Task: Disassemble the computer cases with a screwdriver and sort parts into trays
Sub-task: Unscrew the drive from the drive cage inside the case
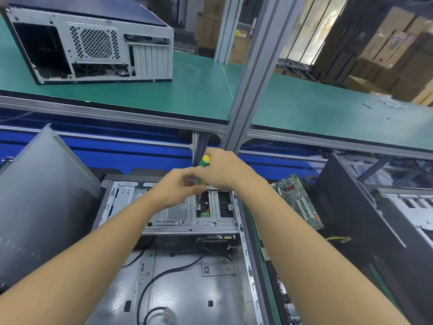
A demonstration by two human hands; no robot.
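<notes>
An open computer case (187, 277) lies flat in front of me, its metal drive bracket (171, 219) across the far end. A screwdriver (203, 164) with a green and yellow handle stands nearly upright, its tip on a screw (198, 206) in the bracket. My right hand (225, 170) grips the handle from the right. Fingers of my left hand (178, 186) pinch the lower handle and shaft from the left. Black cables (164, 273) run over the case floor.
A removed side panel (42, 202) leans at the left. A green motherboard (297, 200) lies right of the case, beside another black case (365, 231). On the green upper shelf (304, 109) stands a grey case (93, 43). An aluminium post (253, 73) rises behind my hands.
</notes>
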